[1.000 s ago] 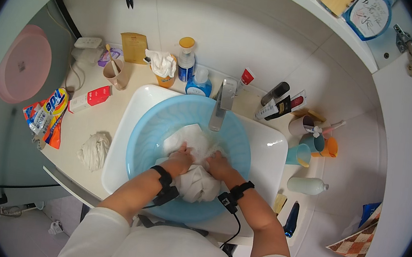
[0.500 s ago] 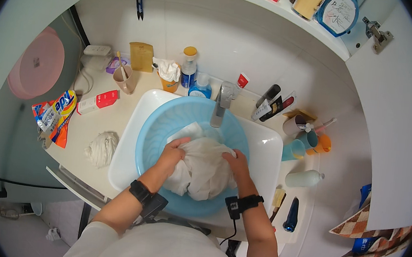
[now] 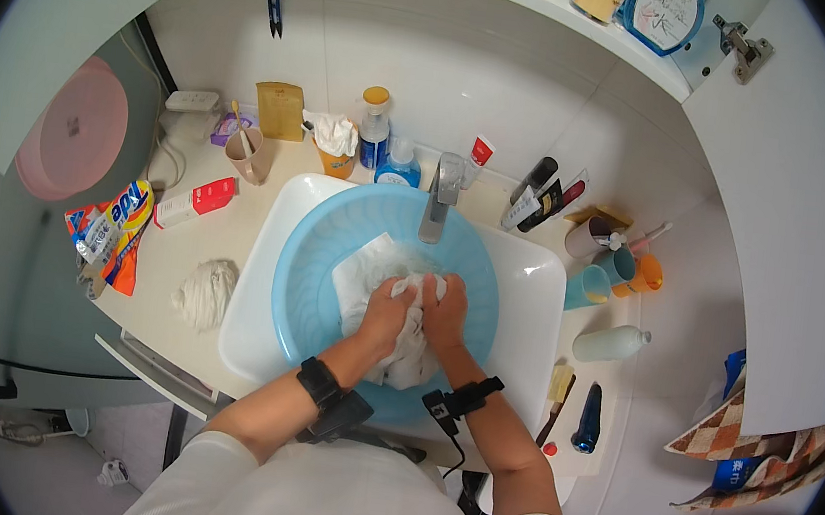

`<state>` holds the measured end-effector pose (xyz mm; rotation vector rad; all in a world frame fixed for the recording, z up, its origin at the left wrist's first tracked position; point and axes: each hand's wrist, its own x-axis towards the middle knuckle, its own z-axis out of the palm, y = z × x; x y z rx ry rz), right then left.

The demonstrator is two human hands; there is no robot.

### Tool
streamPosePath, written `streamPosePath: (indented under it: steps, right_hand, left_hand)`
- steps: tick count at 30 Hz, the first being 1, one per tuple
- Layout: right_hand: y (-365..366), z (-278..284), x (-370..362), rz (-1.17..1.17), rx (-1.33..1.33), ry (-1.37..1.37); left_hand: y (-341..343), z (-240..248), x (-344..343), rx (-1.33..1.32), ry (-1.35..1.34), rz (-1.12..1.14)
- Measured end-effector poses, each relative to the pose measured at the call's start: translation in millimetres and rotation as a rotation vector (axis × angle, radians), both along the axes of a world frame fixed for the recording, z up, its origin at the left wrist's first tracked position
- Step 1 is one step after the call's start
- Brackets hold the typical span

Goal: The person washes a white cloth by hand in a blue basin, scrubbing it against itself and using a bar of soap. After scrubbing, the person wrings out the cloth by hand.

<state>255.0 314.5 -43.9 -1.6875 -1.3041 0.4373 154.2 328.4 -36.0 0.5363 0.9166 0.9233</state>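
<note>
Inside the blue basin (image 3: 305, 276), both grips, left hand (image 3: 386, 315) and right hand (image 3: 447, 313), clamp the white cloth (image 3: 366, 271).

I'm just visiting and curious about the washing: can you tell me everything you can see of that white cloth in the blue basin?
The white cloth looks like soft, thin fabric, wet and crumpled. It lies inside the round light-blue plastic basin set in the white sink, just below the metal tap. One flat part spreads to the upper left; the rest is bunched up. The left hand and right hand grip the bunched part side by side, pressing it together.
</note>
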Motion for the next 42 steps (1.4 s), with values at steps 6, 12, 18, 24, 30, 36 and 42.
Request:
streamPosePath:
  steps: [6, 12, 18, 24, 30, 36, 42]
  right_hand:
    - [-26, 11, -24, 0.206, 0.139, -0.023]
    - [-7, -1, -8, 0.089, -0.193, -0.062]
    - [-14, 19, -17, 0.191, 0.039, -0.122]
    - [-1, 17, -20, 0.130, -0.069, -0.139]
    - [14, -8, 4, 0.128, -0.080, -0.168]
    - [18, -22, 59, 0.137, -0.417, -0.095]
    - [-2, -40, 51, 0.528, -0.410, -0.462]
  left_hand:
    - [11, 7, -13, -0.206, -0.159, -0.155]
    - [-1, -10, -5, -0.026, 0.356, -0.104]
    - [2, 7, -8, -0.105, 0.205, -0.086]
    - [15, -45, -20, 0.075, 0.152, -0.248]
    - [4, 11, -8, -0.024, 0.353, -0.133]
    - [52, -27, -44, 0.353, 0.789, -0.130]
    - [49, -31, -28, 0.586, 1.338, -0.957]
